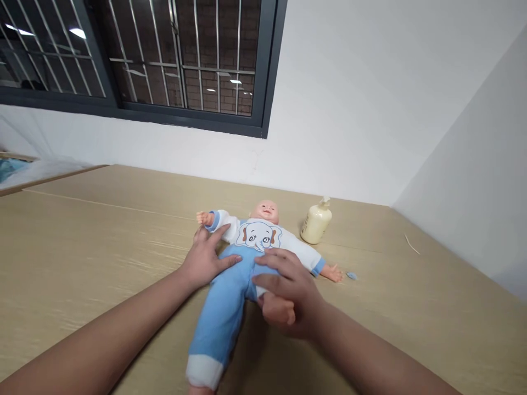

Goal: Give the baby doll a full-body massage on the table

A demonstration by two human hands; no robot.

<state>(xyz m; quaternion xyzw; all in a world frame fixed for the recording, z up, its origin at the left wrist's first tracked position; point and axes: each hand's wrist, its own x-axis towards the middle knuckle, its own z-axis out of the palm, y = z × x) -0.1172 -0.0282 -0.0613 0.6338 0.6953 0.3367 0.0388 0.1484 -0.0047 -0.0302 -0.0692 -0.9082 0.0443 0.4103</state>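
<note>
A baby doll (228, 293) lies on its back, head away from me, in a white top with an elephant face and blue trousers. Its arms are spread to the sides. My left hand (206, 258) rests beside the doll's waist, fingers spread, thumb on the blue cloth and fingertips by the sleeve. On the other side, my right hand (290, 285) curls over the doll's bent leg, with its fingers on the blue trouser cloth. The doll's bare foot (280, 310) pokes out below that palm. The other leg stretches toward me. Part of the bent leg is hidden by my fingers.
A cream pump bottle (316, 224) stands right of the doll's head. Near the doll's hand lies a small blue piece (351, 275), and farther right a thin pale strip (411, 244). Behind the tan surface (123, 219) are a white wall and a barred window (181, 60).
</note>
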